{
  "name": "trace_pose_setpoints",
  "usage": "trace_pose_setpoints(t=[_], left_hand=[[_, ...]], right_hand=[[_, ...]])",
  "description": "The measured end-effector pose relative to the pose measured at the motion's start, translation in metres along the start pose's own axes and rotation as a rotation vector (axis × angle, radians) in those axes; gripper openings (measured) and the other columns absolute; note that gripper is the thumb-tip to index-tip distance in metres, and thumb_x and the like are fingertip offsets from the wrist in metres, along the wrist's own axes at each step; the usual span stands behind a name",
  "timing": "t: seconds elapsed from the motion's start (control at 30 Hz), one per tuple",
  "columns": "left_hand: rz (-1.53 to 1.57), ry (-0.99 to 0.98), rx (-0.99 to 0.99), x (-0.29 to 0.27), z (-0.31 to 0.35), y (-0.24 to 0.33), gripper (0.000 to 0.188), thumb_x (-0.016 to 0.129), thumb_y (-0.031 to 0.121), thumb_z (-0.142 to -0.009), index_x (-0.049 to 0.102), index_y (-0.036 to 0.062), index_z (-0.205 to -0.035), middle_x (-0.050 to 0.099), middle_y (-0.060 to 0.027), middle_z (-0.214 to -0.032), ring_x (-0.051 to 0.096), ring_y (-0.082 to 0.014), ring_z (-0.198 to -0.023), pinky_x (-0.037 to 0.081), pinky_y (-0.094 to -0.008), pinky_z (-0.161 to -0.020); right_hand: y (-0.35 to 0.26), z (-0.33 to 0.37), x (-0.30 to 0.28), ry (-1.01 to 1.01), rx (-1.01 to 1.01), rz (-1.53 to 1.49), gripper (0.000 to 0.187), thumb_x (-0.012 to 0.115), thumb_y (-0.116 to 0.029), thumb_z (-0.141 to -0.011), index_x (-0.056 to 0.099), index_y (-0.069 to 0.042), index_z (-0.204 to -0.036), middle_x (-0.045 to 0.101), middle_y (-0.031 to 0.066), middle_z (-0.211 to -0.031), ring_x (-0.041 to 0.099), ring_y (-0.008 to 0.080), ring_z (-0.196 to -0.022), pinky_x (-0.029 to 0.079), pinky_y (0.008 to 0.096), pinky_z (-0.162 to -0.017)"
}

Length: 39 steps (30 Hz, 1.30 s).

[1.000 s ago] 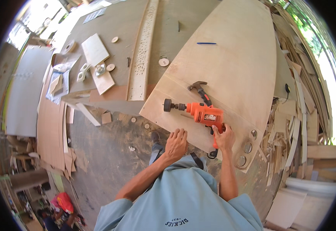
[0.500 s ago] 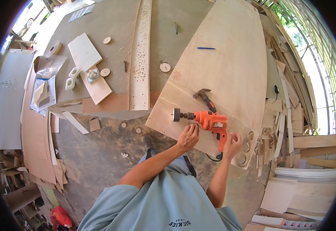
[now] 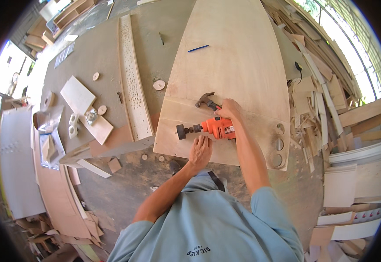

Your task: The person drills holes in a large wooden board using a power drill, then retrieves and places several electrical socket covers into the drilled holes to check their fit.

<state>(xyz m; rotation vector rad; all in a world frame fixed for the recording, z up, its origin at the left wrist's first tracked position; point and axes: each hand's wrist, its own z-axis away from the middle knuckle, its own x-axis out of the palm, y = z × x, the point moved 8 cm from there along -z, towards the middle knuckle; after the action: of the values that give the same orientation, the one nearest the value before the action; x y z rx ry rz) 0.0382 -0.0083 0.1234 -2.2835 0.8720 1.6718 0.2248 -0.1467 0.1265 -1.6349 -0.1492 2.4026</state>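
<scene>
An orange power drill (image 3: pixel 218 129) with a black hole saw (image 3: pixel 181 132) at its tip lies on a pale plywood panel (image 3: pixel 229 52). Just beyond it is a claw hammer (image 3: pixel 206 101), its head pointing left. My right hand (image 3: pixel 230 109) is closed round the hammer's handle, and that forearm covers the drill's grip. On the near side of the drill, below its chuck, my left hand (image 3: pixel 201 149) rests with fingers curled together. Whatever those fingers may hold is hidden.
A blue pen (image 3: pixel 198 48) lies farther up the panel, and three round holes (image 3: pixel 279 144) pierce its right end. Wooden discs (image 3: pixel 159 85), a long spotted strip (image 3: pixel 134 83) and boards (image 3: pixel 78 95) lie leftward. Scrap wood (image 3: pixel 312 105) is heaped at the right.
My right hand has left the drill's grip and reached forward onto the hammer handle. My left hand stays close to the drill. The view has shifted, so things sit farther left.
</scene>
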Motion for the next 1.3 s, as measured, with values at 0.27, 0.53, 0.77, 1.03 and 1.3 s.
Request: trace_pose_setpoints(t=[0.27, 0.53, 0.77, 1.03, 1.3], left_hand=[[0.458, -0.001, -0.588, -0.082, -0.001, -0.104, 0.041, 0.063, 0.001, -0.097, 0.061, 0.0055, -0.138, 0.065, -0.0147, -0.099, 0.058, -0.0342, -0.096, 0.048, -0.0460, -0.089], [0.644, -0.332, -0.588, -0.060, -0.066, -0.171, 0.018, 0.069, 0.006, -0.094, 0.075, -0.0003, -0.110, 0.076, -0.0126, -0.093, 0.069, -0.0229, -0.085, 0.054, -0.0385, -0.080], [0.529, -0.694, -0.324, -0.016, -0.120, -0.155, 0.017, 0.077, 0.009, -0.087, 0.077, -0.0037, -0.098, 0.077, -0.0129, -0.089, 0.071, -0.0201, -0.082, 0.056, -0.0355, -0.077], [0.684, -1.028, -0.183, 0.034, -0.117, -0.157, 0.016, 0.080, 0.005, -0.081, 0.076, -0.0059, -0.092, 0.077, -0.0125, -0.083, 0.072, -0.0168, -0.077, 0.057, -0.0333, -0.074], [0.739, -1.122, -0.081, 0.036, -0.120, -0.147, 0.015, 0.080, 0.005, -0.080, 0.076, -0.0050, -0.091, 0.077, -0.0109, -0.082, 0.071, -0.0159, -0.076, 0.056, -0.0315, -0.073]], right_hand=[[-0.001, -0.031, 0.035, -0.127, -0.245, -0.114, 0.036, 0.081, -0.027, -0.075, 0.072, 0.003, -0.094, 0.075, 0.0243, -0.098, 0.075, 0.0366, -0.097, 0.059, 0.0449, -0.085], [-0.020, -0.017, -0.036, 0.545, -0.572, -0.315, 0.043, 0.073, -0.020, -0.088, 0.052, 0.004, -0.116, 0.058, 0.0207, -0.108, 0.064, 0.0409, -0.101, 0.058, 0.0516, -0.073], [0.044, 0.043, -0.040, 0.535, -0.108, -0.849, 0.037, 0.071, -0.015, -0.093, 0.050, 0.006, -0.115, 0.069, 0.0171, -0.092, 0.069, 0.0327, -0.073, 0.056, 0.0421, -0.066], [0.036, 0.179, 0.013, 0.345, 0.219, -1.854, 0.042, 0.067, -0.015, -0.100, 0.050, 0.004, -0.133, 0.061, 0.0036, -0.086, 0.055, 0.0063, -0.061, 0.044, 0.0231, -0.051], [-0.005, 0.204, 0.045, 0.372, 0.304, -1.845, 0.039, 0.064, -0.010, -0.100, 0.052, 0.003, -0.134, 0.059, 0.0028, -0.087, 0.053, 0.0066, -0.061, 0.043, 0.0242, -0.051]])
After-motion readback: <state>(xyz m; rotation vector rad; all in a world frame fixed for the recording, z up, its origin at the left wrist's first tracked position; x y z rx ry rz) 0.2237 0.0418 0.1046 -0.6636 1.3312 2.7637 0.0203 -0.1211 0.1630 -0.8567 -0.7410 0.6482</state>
